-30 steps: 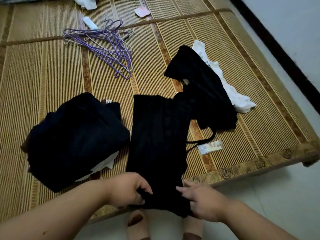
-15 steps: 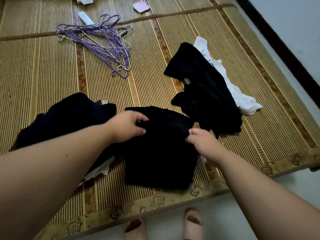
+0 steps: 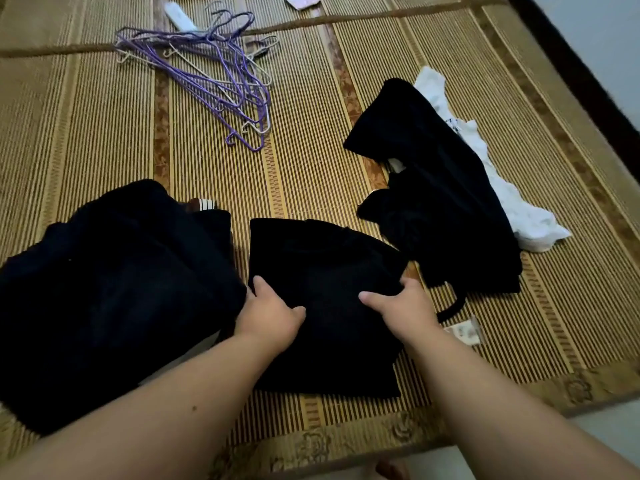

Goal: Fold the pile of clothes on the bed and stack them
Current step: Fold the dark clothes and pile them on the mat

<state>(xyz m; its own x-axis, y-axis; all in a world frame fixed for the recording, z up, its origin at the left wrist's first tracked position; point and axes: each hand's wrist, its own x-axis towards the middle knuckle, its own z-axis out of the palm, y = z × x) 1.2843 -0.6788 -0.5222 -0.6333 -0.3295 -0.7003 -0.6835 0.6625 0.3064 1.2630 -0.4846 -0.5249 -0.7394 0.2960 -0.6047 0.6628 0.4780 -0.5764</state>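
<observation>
- Both hands clamp one piece. The left hand (image 3: 268, 315) is on the near left edge of the folded black garment (image 3: 325, 268) and the right hand (image 3: 403, 306) is on its right edge. Each thumb lies on top, with the fingers curled round the side.
- Gripped at both sides, the square can be pressed flat or lifted whole. I judge this keeps the fold from slipping open.
- It lies on the woven mat (image 3: 311, 161) of the bed, near the front edge, between a dark stack (image 3: 114, 292) on the left and a loose black garment (image 3: 436, 209) on the right.
- I cannot tell whether it touches the stack or lies just beside it. I judge the stack is kept close so a finished piece has only a short way to go.
- Count in the folding area: two hands, one garment in the grip and one stack. The stack's layers are too dark to count, though one striped edge shows at its far side.
- Count left to fold: two pieces, as far as I can see. The loose black garment lies crumpled partly over a white garment (image 3: 519, 216).
- Purple and pale wire hangers (image 3: 207, 74) lie in a tangle farther up the mat, well apart from the clothes. They overlap too much for an exact count.
- Small items number three: one paper tag (image 3: 464, 330) near the right wrist, one white stick-shaped item (image 3: 180, 19) and one pink item (image 3: 301, 0) at the top edge.
</observation>
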